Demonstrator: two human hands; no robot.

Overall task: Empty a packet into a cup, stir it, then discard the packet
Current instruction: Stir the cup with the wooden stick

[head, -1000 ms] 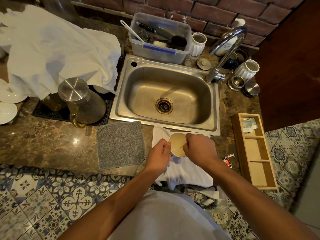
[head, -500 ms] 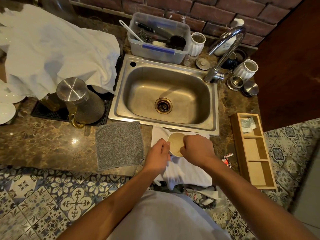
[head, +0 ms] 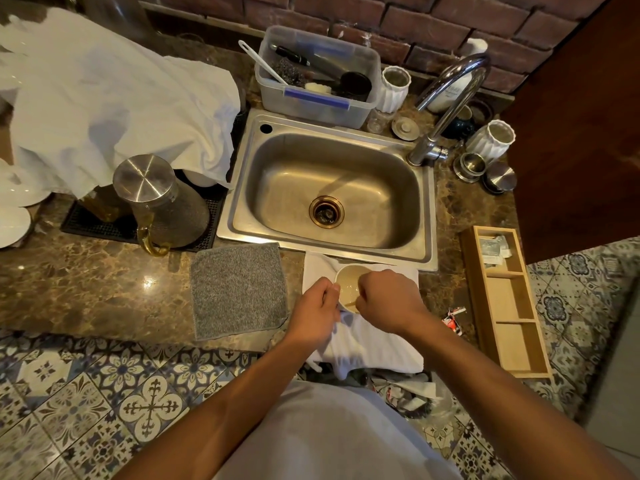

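A small white cup of pale beige liquid stands on a white cloth in front of the sink. My left hand grips the cup's left side. My right hand is closed above the cup's right rim on a thin wooden stirrer, whose tip dips into the liquid. A torn red and white packet lies on the counter to the right of my right wrist.
A steel sink with a tap lies behind the cup. A grey cloth lies left of it, a wooden divided tray right. A metal jug, white towel and plastic tub sit farther back.
Both hands stay at the cup. My right hand shifts slightly over the rim and the stirrer's tip now shows in the liquid. The view drifts a little.
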